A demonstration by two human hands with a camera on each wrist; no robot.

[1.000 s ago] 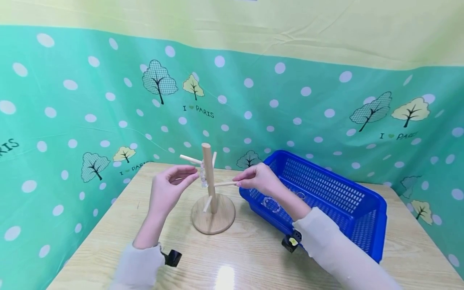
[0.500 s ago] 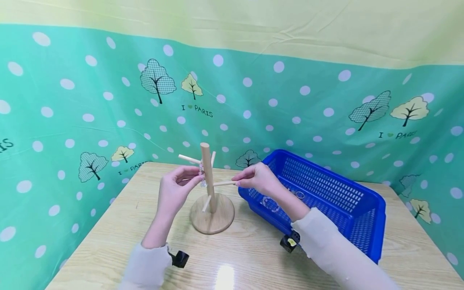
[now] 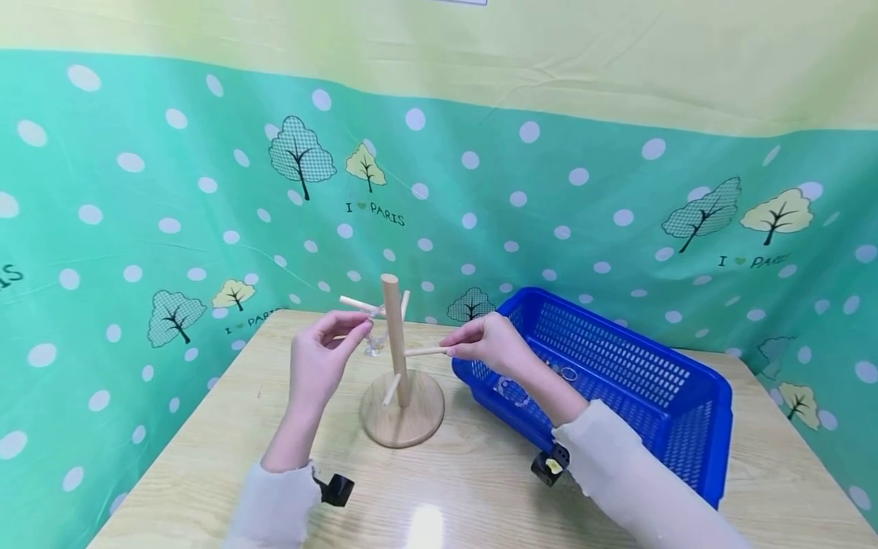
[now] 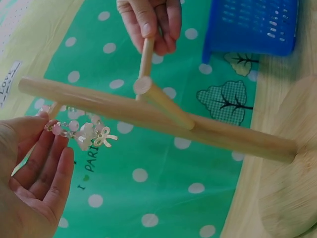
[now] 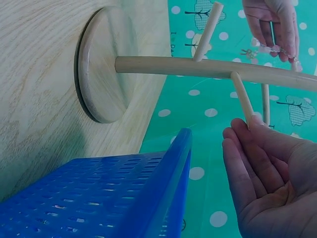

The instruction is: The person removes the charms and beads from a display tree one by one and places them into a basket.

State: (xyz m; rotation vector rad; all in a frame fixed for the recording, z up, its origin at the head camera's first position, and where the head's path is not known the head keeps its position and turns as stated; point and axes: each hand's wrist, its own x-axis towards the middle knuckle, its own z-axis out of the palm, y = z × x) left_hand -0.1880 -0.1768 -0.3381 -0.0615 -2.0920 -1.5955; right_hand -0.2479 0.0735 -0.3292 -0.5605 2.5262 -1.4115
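A wooden peg stand (image 3: 396,343) rises from its round base (image 3: 402,431) on the table. My left hand (image 3: 318,354) is at the stand's upper left peg (image 3: 357,304), thumb and fingers pinching a beaded bracelet (image 4: 81,131). Pink and clear beads and a small bow charm (image 4: 105,137) show on it in the left wrist view. The bracelet hangs around that peg, a little out from the post. On the other side, my right hand (image 3: 494,343) pinches the tip of the right peg (image 3: 424,351) between thumb and fingers.
A blue plastic basket (image 3: 610,335) stands right of the stand, under my right forearm. Inside it lie a beaded bracelet (image 3: 511,391) and a ring-shaped piece (image 3: 568,374). Another short peg (image 3: 392,390) points forward low on the post. A patterned cloth (image 3: 439,191) hangs behind the table.
My left fingers reached in to the bracelet beside the post, took hold of it and drew it left along the peg. My right hand has stayed on its peg.
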